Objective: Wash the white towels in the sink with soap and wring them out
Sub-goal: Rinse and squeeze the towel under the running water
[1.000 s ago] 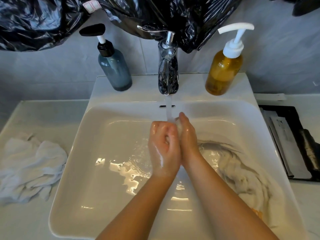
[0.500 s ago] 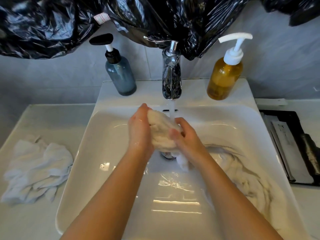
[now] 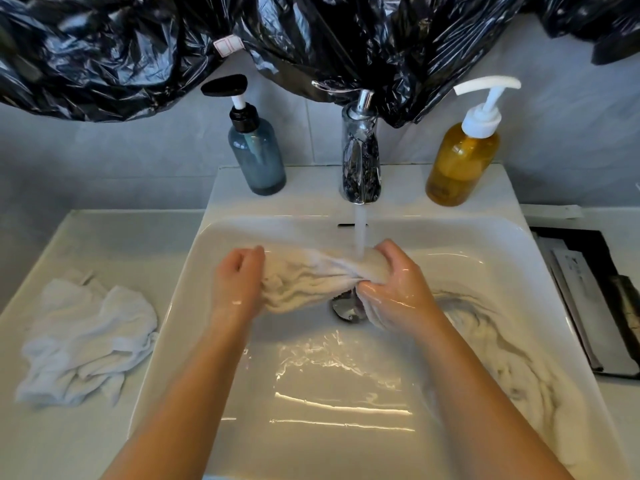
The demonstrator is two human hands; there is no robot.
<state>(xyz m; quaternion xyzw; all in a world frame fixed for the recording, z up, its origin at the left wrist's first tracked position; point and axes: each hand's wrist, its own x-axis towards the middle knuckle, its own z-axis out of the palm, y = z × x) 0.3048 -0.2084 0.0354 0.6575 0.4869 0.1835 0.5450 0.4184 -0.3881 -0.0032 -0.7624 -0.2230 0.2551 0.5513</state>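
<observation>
left hand (image 3: 237,285) + right hand (image 3: 393,289) each gripping an end of white towel (image 3: 311,282), stretched under faucet (image 3: 360,157) stream, above drain | second towel (image 3: 512,358) along sink (image 3: 194,306) right wall | basin centre open

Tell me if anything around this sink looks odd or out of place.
Crumpled black plastic is draped across the wall, an odd covering, sagging right down to the faucet top. Nothing looks spilled or broken.
</observation>
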